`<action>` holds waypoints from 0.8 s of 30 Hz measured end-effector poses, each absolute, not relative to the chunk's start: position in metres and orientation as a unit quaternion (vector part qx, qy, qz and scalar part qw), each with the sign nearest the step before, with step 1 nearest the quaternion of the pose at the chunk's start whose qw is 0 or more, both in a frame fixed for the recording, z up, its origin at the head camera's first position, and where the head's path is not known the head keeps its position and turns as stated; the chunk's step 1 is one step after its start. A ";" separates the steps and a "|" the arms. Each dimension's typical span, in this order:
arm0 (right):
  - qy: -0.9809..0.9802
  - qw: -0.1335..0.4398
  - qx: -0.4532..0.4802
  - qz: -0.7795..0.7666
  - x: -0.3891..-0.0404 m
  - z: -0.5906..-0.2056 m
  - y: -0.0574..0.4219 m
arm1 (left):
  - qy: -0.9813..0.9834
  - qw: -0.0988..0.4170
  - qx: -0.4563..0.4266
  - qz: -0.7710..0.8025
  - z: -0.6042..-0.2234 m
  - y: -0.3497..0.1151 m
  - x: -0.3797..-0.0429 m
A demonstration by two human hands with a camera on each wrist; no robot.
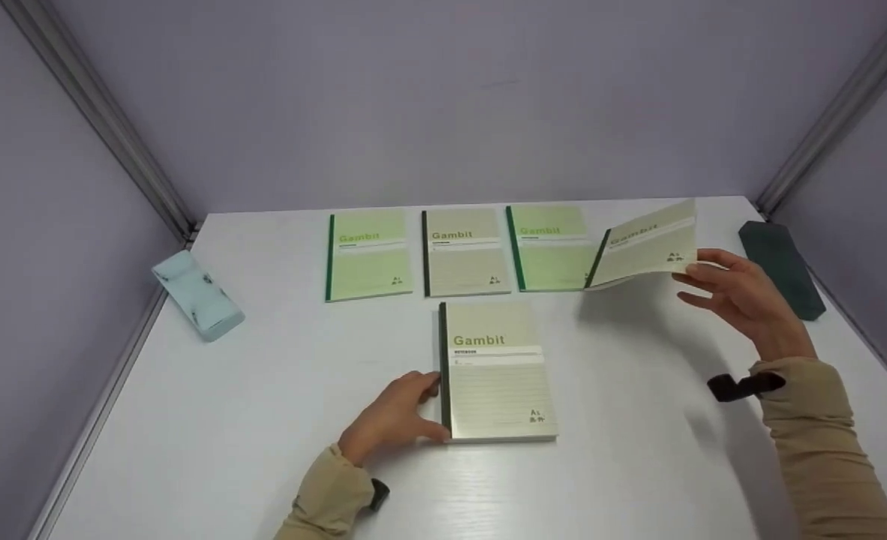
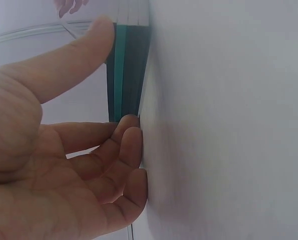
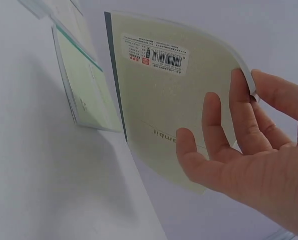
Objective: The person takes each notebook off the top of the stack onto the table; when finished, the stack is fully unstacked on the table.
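Raised right fingers pinch; left fingers bend low, thumb spread apart.

Head view: bright, even light, apparently from above. Soft shadows from lifted notebook and right hand fall on table; faint sheen below near notebook. Left wrist: hazy, low contrast; rail bowed, distant right hand blurred. Right wrist: greyish, shadow diffuse; label fine print barely legible.

A small lab-style booth, by the look of it: plain greyish-lilac panels stand on three sides of a white bench, with metal framing strips running up the corners.
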State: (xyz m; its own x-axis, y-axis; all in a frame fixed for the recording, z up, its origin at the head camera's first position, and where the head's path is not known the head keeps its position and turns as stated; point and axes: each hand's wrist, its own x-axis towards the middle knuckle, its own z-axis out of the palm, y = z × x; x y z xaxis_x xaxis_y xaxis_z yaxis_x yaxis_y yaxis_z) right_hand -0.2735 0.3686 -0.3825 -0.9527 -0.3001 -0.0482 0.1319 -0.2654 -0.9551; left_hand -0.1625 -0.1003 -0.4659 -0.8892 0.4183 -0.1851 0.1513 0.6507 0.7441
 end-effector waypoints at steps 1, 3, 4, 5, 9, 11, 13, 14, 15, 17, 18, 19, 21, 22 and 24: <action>0.592 0.135 -0.068 -0.791 -0.274 -0.383 0.371 | 0.892 0.173 0.159 0.386 -0.466 -0.100 -0.162; 0.595 0.135 -0.065 -0.790 -0.275 -0.385 0.376 | 0.892 0.175 0.157 0.386 -0.466 -0.100 -0.162; 0.596 0.136 -0.064 -0.789 -0.276 -0.386 0.379 | 0.892 0.174 0.158 0.386 -0.466 -0.099 -0.162; 0.596 0.138 -0.062 -0.788 -0.276 -0.388 0.382 | 0.892 0.173 0.158 0.386 -0.466 -0.099 -0.162; 0.609 0.146 -0.043 -0.779 -0.279 -0.392 0.395 | 0.894 0.166 0.161 0.384 -0.466 -0.099 -0.161; 0.615 0.150 -0.024 -0.774 -0.280 -0.394 0.401 | 0.894 0.163 0.164 0.383 -0.467 -0.099 -0.162; 0.613 0.153 -0.005 -0.775 -0.281 -0.395 0.407 | 0.894 0.163 0.166 0.383 -0.467 -0.100 -0.162; 0.609 0.153 0.005 -0.778 -0.282 -0.396 0.410 | 0.893 0.164 0.166 0.385 -0.467 -0.099 -0.162; 0.603 0.153 0.015 -0.782 -0.282 -0.397 0.412 | 0.891 0.165 0.166 0.388 -0.467 -0.099 -0.162; 0.594 0.148 0.037 -0.790 -0.284 -0.400 0.415 | 0.890 0.168 0.164 0.392 -0.466 -0.099 -0.162; 0.591 0.145 0.050 -0.792 -0.286 -0.402 0.415 | 0.889 0.170 0.162 0.393 -0.466 -0.099 -0.163; 0.592 0.139 0.066 -0.791 -0.288 -0.404 0.415 | 0.889 0.171 0.160 0.394 -0.466 -0.099 -0.163; 0.585 0.128 0.107 -0.793 -0.292 -0.409 0.412 | 0.890 0.173 0.156 0.393 -0.466 -0.099 -0.163; 0.578 0.120 0.133 -0.796 -0.294 -0.411 0.410 | 0.890 0.174 0.155 0.392 -0.465 -0.099 -0.163; 0.557 0.102 0.184 -0.803 -0.299 -0.418 0.408 | 0.890 0.174 0.154 0.392 -0.465 -0.099 -0.163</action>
